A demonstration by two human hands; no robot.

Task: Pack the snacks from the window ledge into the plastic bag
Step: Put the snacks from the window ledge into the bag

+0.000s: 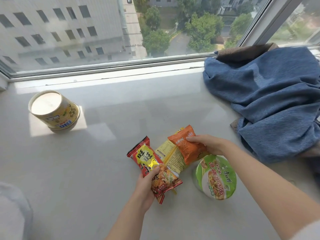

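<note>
My left hand (147, 186) grips a red snack packet (153, 168), fingers curled round its lower half with the thumb on top. The packet is glossy, with a yellow patch bearing bold black characters near its upper end and a picture of golden fried pieces lower down; its crimped ends stick out past both sides of my fingers. My right hand (210, 144) pinches an orange packet (188, 147) between thumb and fingers at its right edge; that packet is matte orange with small print on its back and a serrated top. Under both packets, between my two hands, lies a yellow packet (173, 157) turned back-side up, covered in fine text. Just below my right wrist sits a noodle bowl (216, 177) with a green lid showing a picture of noodles and large characters. All of it rests on the pale window ledge (107, 153). Well off to the left of my left hand stands a yellow cup (55, 111) turned upside down, its white base facing up. Beyond my right hand, against the window, a blue cloth (270, 97) lies crumpled.
</note>
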